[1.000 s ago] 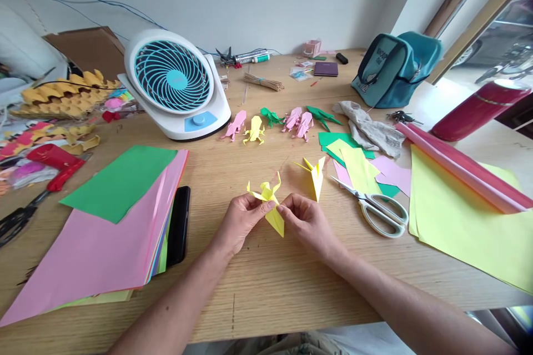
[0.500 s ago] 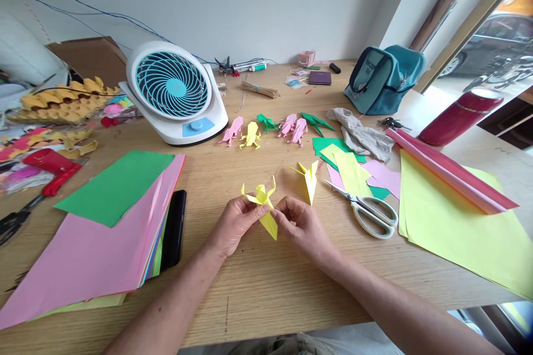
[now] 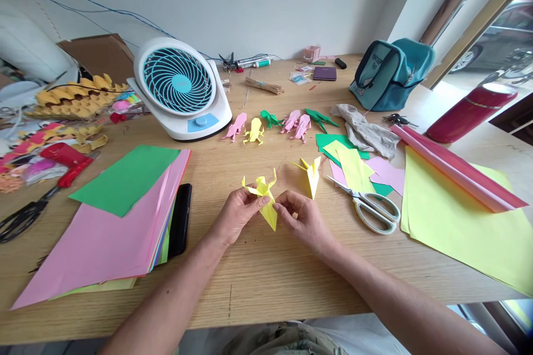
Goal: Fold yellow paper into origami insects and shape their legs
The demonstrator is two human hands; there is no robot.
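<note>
A part-folded yellow origami frog [image 3: 268,216] is held above the middle of the table, its thin bent legs up and its pointed end toward me. My left hand [image 3: 238,214] pinches it from the left, thumb on top. From the right, my right hand [image 3: 303,218] has thumb and curled fingers closed at the paper's side edge; the fingertips partly hide the contact. Just beyond my right hand lies another folded yellow paper piece [image 3: 310,176] with narrow points. Finished origami frogs in yellow [image 3: 254,131], pink [image 3: 236,126] and green [image 3: 270,118] stand farther back.
Scissors [image 3: 377,213] and paper scraps [image 3: 353,169] lie to the right, beside yellow sheets [image 3: 466,233] and a red flask [image 3: 470,113]. Leftward are stacked coloured sheets [image 3: 100,244], a black phone [image 3: 180,219] and a fan [image 3: 179,86]. A teal bag [image 3: 391,75] stands at the back.
The whole view has shifted slightly, so things appear a little farther right and higher. Both hands stay at the yellow origami frog, with only slight finger movement.
</note>
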